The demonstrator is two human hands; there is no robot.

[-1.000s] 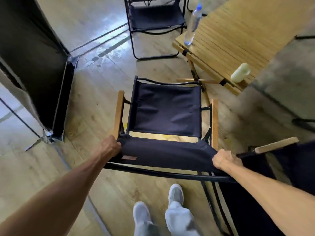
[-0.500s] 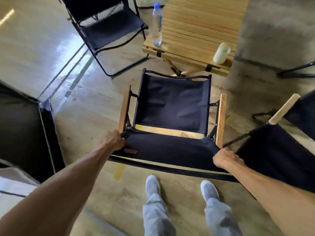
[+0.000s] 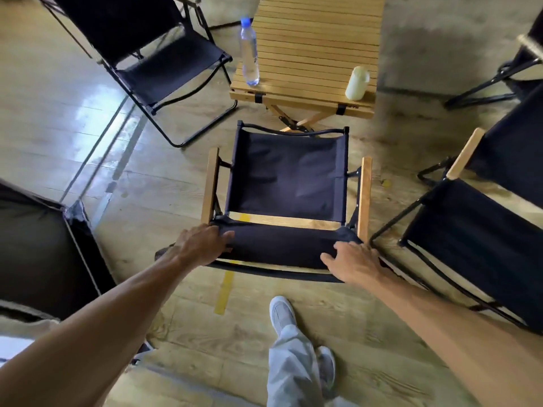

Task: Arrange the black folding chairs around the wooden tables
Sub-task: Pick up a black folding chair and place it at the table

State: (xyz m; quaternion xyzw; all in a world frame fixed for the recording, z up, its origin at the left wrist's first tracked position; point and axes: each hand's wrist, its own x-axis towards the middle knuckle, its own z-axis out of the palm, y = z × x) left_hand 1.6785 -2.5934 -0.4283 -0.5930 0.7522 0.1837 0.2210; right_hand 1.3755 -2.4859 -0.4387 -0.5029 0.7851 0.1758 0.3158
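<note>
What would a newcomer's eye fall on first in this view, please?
Probably the black folding chair with wooden armrests at centre, facing the end of the slatted wooden table. The left hand and right hand lie spread on its backrest top. A clear water bottle and a pale cup stand at the table's near corners.

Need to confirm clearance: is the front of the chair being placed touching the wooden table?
Apart. The head view shows bare floor between the chair front bar and the wooden table edge.
</note>
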